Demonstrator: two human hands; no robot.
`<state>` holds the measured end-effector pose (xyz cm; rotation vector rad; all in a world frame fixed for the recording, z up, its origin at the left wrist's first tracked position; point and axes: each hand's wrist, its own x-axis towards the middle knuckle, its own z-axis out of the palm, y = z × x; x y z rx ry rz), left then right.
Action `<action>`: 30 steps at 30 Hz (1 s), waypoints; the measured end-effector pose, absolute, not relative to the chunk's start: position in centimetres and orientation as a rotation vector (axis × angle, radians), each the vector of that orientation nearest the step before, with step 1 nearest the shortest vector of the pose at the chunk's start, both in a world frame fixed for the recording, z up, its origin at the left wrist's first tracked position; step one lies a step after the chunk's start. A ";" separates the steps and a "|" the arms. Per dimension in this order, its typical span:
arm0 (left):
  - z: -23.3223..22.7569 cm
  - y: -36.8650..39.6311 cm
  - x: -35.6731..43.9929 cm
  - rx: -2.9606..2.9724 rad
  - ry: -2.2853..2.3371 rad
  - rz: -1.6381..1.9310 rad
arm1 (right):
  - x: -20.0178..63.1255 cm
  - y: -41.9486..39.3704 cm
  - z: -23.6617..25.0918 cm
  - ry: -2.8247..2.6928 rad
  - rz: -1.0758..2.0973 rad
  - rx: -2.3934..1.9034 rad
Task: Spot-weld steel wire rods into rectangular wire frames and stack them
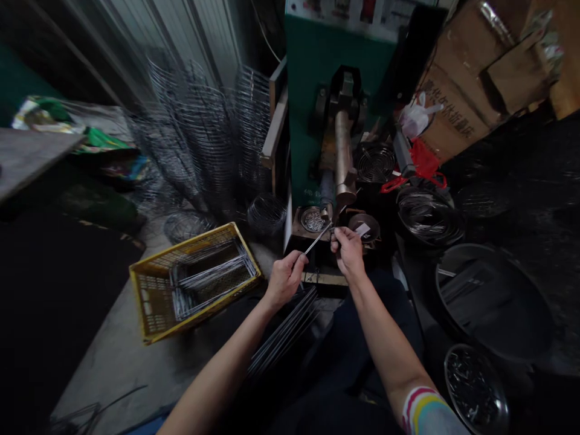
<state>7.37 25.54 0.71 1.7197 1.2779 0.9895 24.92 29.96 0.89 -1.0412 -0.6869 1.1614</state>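
Observation:
My left hand [286, 279] is closed around the near end of a thin metal rod [317, 239]. The rod slants up and to the right toward the lower tip of a green spot-welding machine [308, 121]. Close to the rod's far end, my right hand [348, 249] has thumb and fingers pinched together; what they hold is too small and dark to name. Above both hands the machine's metal arm [344, 154] points down. A small round dish [312, 220] of tiny metal pieces stands left of the welding tip, and a dark dish [364, 228] lies behind my right hand.
On the left sits a yellow plastic crate [194, 241] with bent wire frames. Tall stacks of wire rings [199, 133] stand behind it. Long rods [287, 332] lie below my hands. At right are a large dark pan [502, 308], a metal bowl [475, 386] and cardboard boxes [475, 78].

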 end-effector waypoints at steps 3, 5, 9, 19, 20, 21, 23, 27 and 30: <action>0.5 25.5 7.5 1.678 1.273 0.992 | 24.9 30.0 0.7 -0.672 1.177 -1.039; 0.5 25.4 7.5 1.634 1.269 0.994 | 24.8 29.9 0.7 -0.660 1.189 -1.037; 0.7 25.4 7.5 1.610 1.277 0.996 | 24.7 29.9 0.7 -0.645 1.227 -1.032; 2.1 26.3 8.6 1.802 1.251 1.030 | 26.7 29.8 1.3 -0.776 1.083 -1.131; 2.2 26.5 8.9 1.807 1.244 1.045 | 27.0 29.9 1.5 -0.787 1.079 -1.131; 2.4 26.8 9.1 1.809 1.237 1.057 | 27.2 30.1 1.6 -0.796 1.077 -1.130; 2.5 27.3 9.4 1.815 1.229 1.072 | 27.5 30.4 1.9 -0.813 1.078 -1.126; 2.3 28.1 9.4 1.813 1.226 1.079 | 27.6 30.9 2.1 -0.834 1.084 -1.124; 1.9 28.5 9.0 1.787 1.231 1.066 | 27.6 31.1 2.0 -0.835 1.093 -1.131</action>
